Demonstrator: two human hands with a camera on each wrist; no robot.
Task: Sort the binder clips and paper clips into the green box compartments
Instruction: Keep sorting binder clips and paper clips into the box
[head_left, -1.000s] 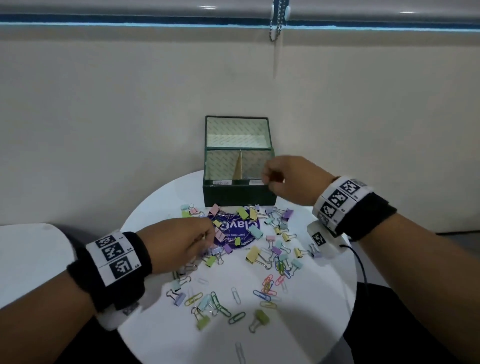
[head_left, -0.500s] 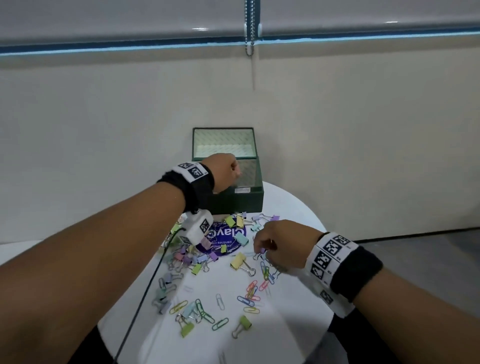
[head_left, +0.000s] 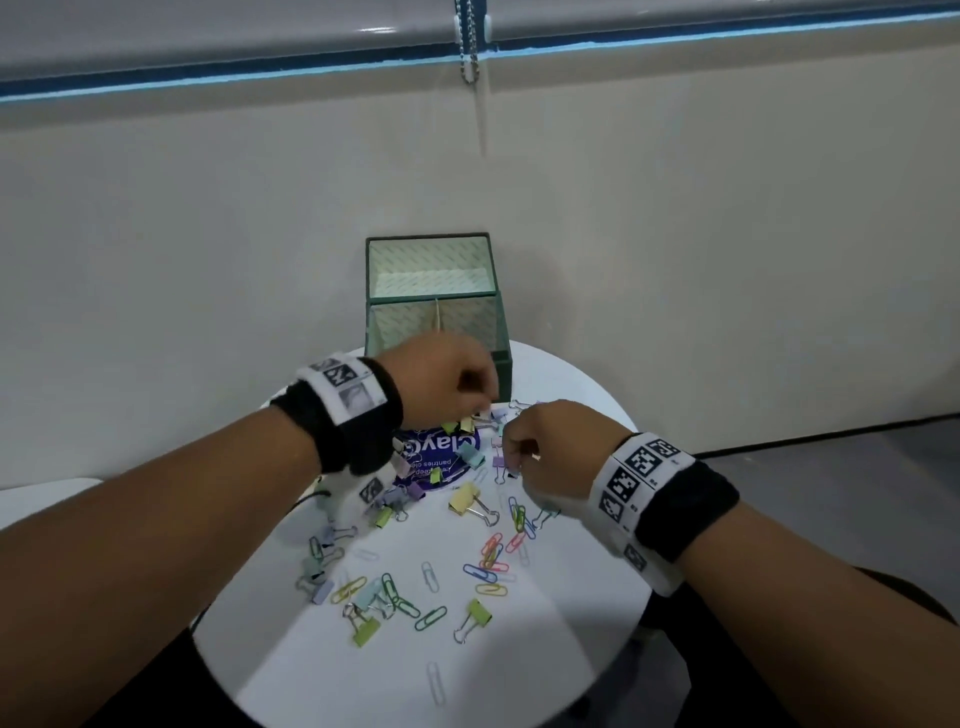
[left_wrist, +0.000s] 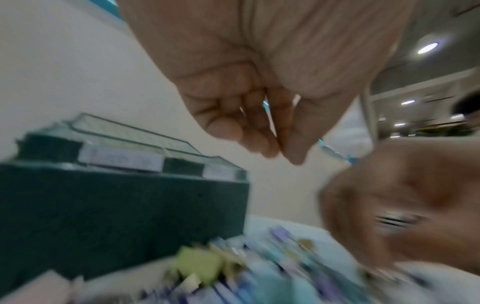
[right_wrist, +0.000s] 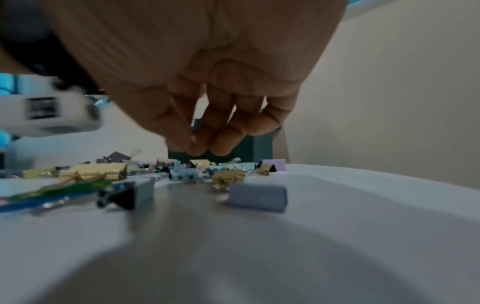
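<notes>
The green box (head_left: 374, 291) with its compartments stands at the table's far edge and is seen blurred in the left wrist view (left_wrist: 124, 205). Pastel binder clips (head_left: 464, 500) and coloured paper clips (head_left: 488, 558) lie scattered in front of it. My left hand (head_left: 480, 410) hovers just before the box's front wall, over the far clips. Its fingers point down, loosely together, with nothing seen in them (left_wrist: 279, 152). My right hand (head_left: 511, 460) is beside it over the pile. Its thumb and fingers are pinched together (right_wrist: 200, 144), and what they hold, if anything, is hidden.
The clips lie on a small round white table (head_left: 571, 597) against a cream wall. A blue printed disc (head_left: 441, 457) lies under the far clips. A blind chain (head_left: 470, 47) hangs above. Another white surface (head_left: 41, 493) shows at the left.
My left hand has come down from over the box to the clips in front of it. My right hand has stayed at the pile and edged toward the box.
</notes>
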